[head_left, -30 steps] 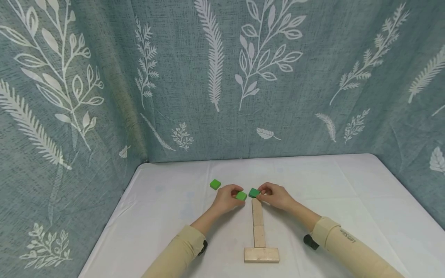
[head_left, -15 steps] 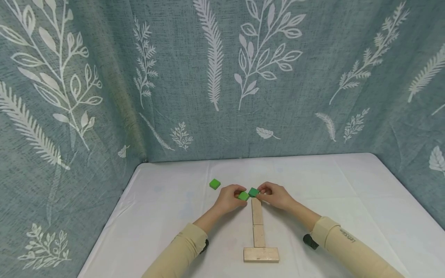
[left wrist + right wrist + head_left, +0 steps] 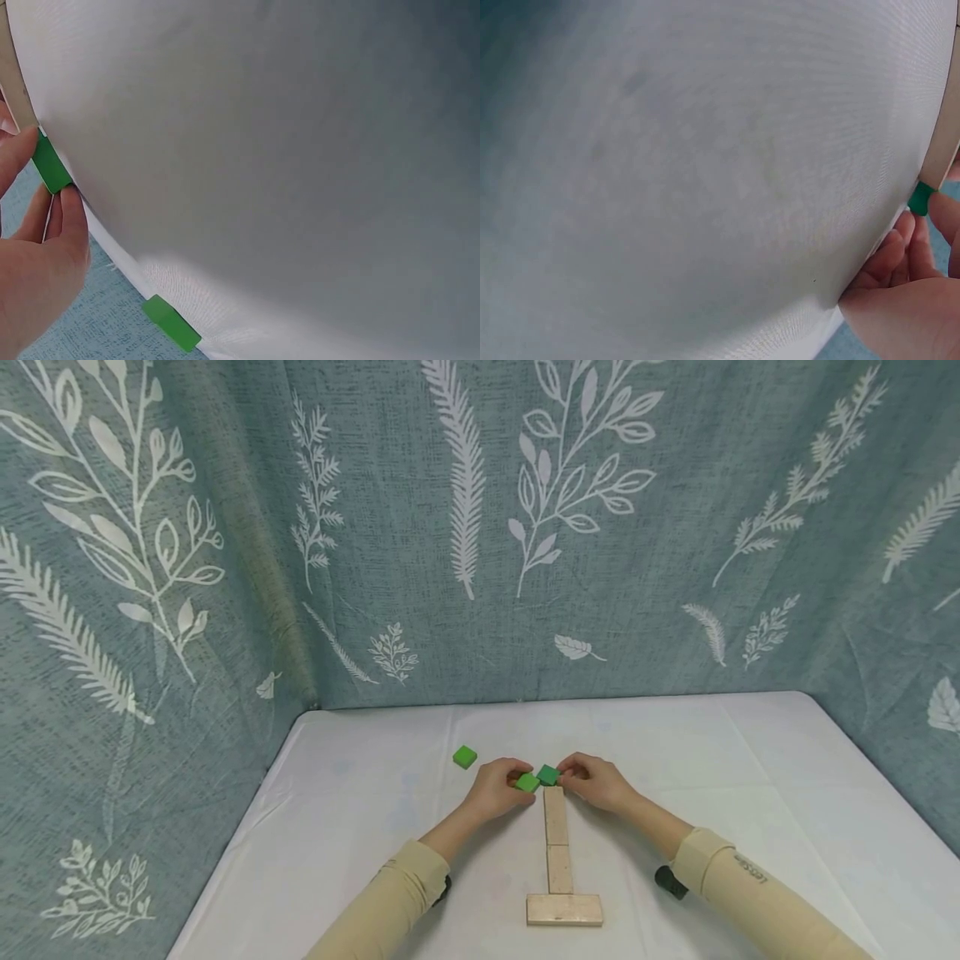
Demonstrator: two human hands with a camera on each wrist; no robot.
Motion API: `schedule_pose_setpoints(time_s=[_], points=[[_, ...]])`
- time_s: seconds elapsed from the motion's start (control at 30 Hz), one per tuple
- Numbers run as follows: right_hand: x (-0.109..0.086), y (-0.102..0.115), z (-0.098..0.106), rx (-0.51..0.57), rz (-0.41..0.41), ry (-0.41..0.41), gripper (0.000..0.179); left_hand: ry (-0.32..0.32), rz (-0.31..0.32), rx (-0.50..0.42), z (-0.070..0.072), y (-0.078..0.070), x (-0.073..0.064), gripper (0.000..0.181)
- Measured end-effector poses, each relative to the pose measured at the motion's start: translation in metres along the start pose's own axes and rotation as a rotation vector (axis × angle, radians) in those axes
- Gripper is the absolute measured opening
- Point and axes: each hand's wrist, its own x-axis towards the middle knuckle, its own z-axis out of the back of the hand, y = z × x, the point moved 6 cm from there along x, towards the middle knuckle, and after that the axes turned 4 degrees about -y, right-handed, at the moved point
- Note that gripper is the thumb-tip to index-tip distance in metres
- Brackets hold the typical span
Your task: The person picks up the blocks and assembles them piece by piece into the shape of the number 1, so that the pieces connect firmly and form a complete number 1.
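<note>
My left hand pinches a light green block between thumb and fingers; the left wrist view shows the same block with fingertips at both ends. Just to its right, a darker green block is pinched by my right hand. The two blocks meet corner to corner at the far end of a wooden plank. In the right wrist view only a small part of the dark green block shows beyond the fingers. A second plank continues the first toward me, ending at a crosswise plank.
Another light green block lies behind and left of my left hand. A white cloth covers the table, and a patterned blue-green curtain hangs along its back and sides.
My left hand has shifted slightly to the right, bringing its light green block up to the dark green one. My right hand stays nearly in place; the planks have not moved.
</note>
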Motion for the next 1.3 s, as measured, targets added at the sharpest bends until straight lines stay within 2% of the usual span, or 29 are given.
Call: schedule_pose_setpoints(time_s=[0.27, 0.33, 0.37, 0.5, 0.57, 0.6, 0.63, 0.77, 1.03, 1.3], points=[[0.0002, -0.0002, 0.0006, 0.0, -0.007, -0.001, 0.017, 0.008, -0.012, -0.007, -0.0012, -0.0012, -0.0006, 0.04], [0.0002, -0.0008, 0.0006, -0.002, -0.008, -0.001, 0.017, 0.007, -0.026, -0.007, -0.0007, -0.0022, -0.0011, 0.039], [0.0004, -0.0014, 0.0006, -0.003, -0.01, -0.001, 0.017, 0.001, -0.055, -0.001, -0.0034, 0.0039, 0.0021, 0.039], [0.0011, -0.004, -0.0002, -0.006, -0.015, -0.002, 0.017, 0.001, -0.074, 0.006, -0.003, 0.004, 0.002, 0.038], [0.0011, -0.0043, -0.0005, -0.006, -0.014, -0.002, 0.018, 0.003, -0.063, 0.005, -0.0036, 0.0045, 0.0026, 0.039], [0.0008, -0.0043, -0.0007, -0.007, -0.012, -0.001, 0.018, 0.009, -0.035, 0.001, -0.0011, -0.0015, -0.0004, 0.039], [0.0008, -0.0042, -0.0007, -0.008, -0.011, 0.0, 0.018, 0.011, -0.027, 0.0, -0.0015, -0.0014, 0.0, 0.039], [0.0005, -0.0031, -0.0005, -0.003, -0.008, 0.002, 0.018, 0.012, -0.026, 0.021, -0.0022, -0.0018, 0.0004, 0.041], [0.0002, -0.0018, -0.0006, 0.013, -0.005, 0.006, 0.017, 0.015, -0.021, -0.005, -0.0012, -0.0017, -0.0012, 0.046], [0.0005, -0.0019, -0.0011, 0.01, -0.001, 0.004, 0.018, -0.028, 0.011, -0.031, 0.0032, 0.001, -0.0021, 0.048]])
